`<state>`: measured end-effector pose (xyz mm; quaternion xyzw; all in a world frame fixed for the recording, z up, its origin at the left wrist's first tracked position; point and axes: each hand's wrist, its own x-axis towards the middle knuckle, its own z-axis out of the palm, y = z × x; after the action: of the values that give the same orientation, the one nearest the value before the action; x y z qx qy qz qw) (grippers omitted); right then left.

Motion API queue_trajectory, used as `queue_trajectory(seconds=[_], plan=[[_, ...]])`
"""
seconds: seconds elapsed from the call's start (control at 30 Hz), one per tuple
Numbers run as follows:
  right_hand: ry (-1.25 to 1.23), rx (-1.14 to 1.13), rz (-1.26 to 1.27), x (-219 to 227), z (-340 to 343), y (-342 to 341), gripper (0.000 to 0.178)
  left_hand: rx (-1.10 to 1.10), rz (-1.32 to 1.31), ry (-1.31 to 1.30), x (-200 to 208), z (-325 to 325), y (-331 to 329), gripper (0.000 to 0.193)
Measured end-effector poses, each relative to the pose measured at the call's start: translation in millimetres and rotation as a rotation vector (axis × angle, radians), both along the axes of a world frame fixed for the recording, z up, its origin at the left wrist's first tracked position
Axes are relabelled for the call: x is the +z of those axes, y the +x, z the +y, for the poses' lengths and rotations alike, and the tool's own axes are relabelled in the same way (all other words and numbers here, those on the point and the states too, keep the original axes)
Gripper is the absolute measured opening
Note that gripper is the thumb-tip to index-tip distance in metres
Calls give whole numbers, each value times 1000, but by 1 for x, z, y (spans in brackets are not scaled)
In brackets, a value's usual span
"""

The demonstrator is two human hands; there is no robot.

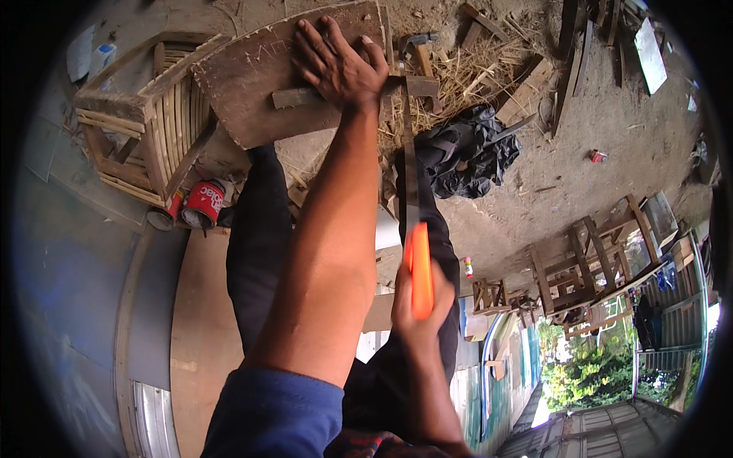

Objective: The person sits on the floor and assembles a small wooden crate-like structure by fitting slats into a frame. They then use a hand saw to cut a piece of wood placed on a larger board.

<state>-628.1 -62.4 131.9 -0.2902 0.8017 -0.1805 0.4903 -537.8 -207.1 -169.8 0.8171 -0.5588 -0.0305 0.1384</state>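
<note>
My left hand (342,72) lies spread and flat, fingers apart, over a narrow wooden strip (294,98) on a brown board (244,84). The strip crosses the board and sticks out past its right edge. My right hand (424,309) is closed around the orange handle of a handsaw (421,267). The saw's long blade points away from me and meets the strip just right of the board's edge. Motion blurs the handle and the fingers a little. Past the blade, a hammer (421,49) lies near the strip's end.
A slatted wooden frame (156,122) stands at left, with red cans (204,204) below it. Right of the saw lie a black plastic bag (477,156), wood shavings (458,84) and offcuts (527,88). Wooden furniture frames (588,259) stand farther right.
</note>
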Motion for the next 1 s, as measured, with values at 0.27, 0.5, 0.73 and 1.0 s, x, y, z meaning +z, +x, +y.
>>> queue_trajectory(seconds=[0.27, 0.5, 0.73, 1.0], plan=[[39, 77, 60, 16, 12, 5, 12, -3, 26, 38, 4, -3, -2, 70], [-82, -8, 21, -68, -61, 11, 16, -8, 33, 32, -1, -8, -5, 69], [17, 56, 33, 3, -1, 1, 11, -2, 0, 54, 3, -4, -1, 71], [108, 97, -7, -6, -3, 9, 20, -11, -19, 42, -3, -1, 0, 76]])
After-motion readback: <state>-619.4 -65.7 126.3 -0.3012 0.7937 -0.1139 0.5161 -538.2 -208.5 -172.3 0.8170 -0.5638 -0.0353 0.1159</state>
